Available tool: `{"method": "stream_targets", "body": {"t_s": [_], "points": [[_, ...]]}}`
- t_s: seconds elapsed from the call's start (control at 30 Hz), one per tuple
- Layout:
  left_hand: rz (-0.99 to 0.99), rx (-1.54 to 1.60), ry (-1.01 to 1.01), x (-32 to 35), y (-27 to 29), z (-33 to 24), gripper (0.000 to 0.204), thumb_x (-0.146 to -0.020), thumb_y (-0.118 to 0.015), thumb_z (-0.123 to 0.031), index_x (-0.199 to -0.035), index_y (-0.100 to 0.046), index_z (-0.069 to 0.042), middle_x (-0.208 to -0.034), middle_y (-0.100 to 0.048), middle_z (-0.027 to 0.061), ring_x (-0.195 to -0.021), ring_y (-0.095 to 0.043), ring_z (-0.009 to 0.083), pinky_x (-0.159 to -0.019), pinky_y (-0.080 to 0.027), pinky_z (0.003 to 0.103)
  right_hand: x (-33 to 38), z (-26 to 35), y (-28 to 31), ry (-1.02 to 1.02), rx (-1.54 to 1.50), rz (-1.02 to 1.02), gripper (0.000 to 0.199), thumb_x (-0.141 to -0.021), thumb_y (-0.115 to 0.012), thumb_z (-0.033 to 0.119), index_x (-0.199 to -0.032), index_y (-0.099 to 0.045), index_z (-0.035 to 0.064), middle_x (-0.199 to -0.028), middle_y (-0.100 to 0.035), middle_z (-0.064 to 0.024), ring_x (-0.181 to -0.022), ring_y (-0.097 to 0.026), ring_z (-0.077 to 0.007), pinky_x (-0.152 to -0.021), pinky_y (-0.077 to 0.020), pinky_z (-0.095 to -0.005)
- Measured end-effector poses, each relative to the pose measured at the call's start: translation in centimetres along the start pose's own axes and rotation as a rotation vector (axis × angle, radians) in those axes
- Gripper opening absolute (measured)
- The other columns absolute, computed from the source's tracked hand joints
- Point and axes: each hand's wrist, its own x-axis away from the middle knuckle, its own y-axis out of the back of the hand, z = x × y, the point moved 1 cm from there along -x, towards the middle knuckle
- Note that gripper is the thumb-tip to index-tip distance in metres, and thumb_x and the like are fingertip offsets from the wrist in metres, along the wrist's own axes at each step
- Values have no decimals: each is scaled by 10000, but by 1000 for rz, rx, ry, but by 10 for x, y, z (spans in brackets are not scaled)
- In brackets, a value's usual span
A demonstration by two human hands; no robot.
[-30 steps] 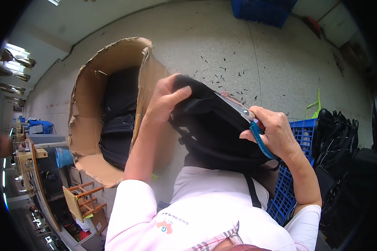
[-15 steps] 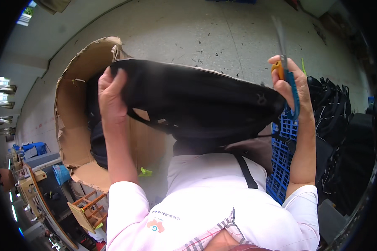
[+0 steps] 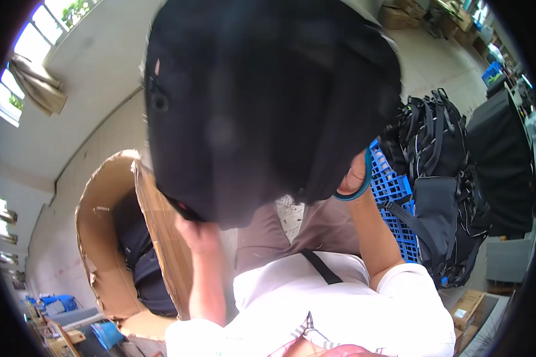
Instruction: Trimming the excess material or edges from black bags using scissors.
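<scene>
A large black backpack (image 3: 268,113) is raised in front of me and covers much of the view. My left hand (image 3: 199,235) is closed on its lower left edge, with the fingertips hidden behind the fabric. At the lower right edge, my right hand (image 3: 354,172) is wrapped round the teal handle of a pair of scissors (image 3: 366,181). That hand also supports the backpack. The scissors' blades are hidden behind it.
On the left stands an open cardboard box (image 3: 167,250) with black bags (image 3: 152,279) inside. To the right, several black backpacks (image 3: 441,196) are piled beside a blue plastic crate (image 3: 393,178). A smaller carton (image 3: 467,309) lies at lower right.
The backpack has been lifted and turned, so a broad face of it now fills the middle. My left hand has shifted to its lower edge; the scissors' blades have gone out of sight.
</scene>
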Motion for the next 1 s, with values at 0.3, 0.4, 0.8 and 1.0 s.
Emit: {"method": "stream_targets", "body": {"t_s": [0.3,0.4,0.8,1.0], "points": [[191,-1162,878,55,70,-9,263,-758,-549,-80,-1014,-574,-24,-921,-636,79,-898,-612,238,-783,-492,365,-24,66,-48,-66,808,-48,442,-670,-714,107,-1063,-559,-22,-950,-607,-14,-858,-532,-94,-803,-407,-227],[394,-1503,-463,24,-20,-59,181,-808,-565,-126,-917,-591,17,-843,-599,65,-754,-555,140,-688,-441,267,-19,44,-42,-146,751,14,430,-645,-682,50,-1058,-578,-8,-941,-609,-20,-875,-524,-93,-827,-398,-237],[1151,-1765,-157,-34,-203,-25,311,-655,-725,-153,-901,-634,15,-798,-648,78,-729,-607,142,-684,-479,256,7,46,-39,-377,822,32,401,-651,-752,83,-1006,-576,13,-751,-555,23,-687,-490,-51,-625,-424,-200],[889,-1117,-67,-52,-137,-19,150,-700,-674,34,-827,-665,-44,-791,-627,-26,-719,-573,54,-672,-456,187,90,50,16,-651,949,-50,441,-635,-805,180,-991,-583,45,-709,-503,23,-651,-471,-55,-599,-407,-195]]}}
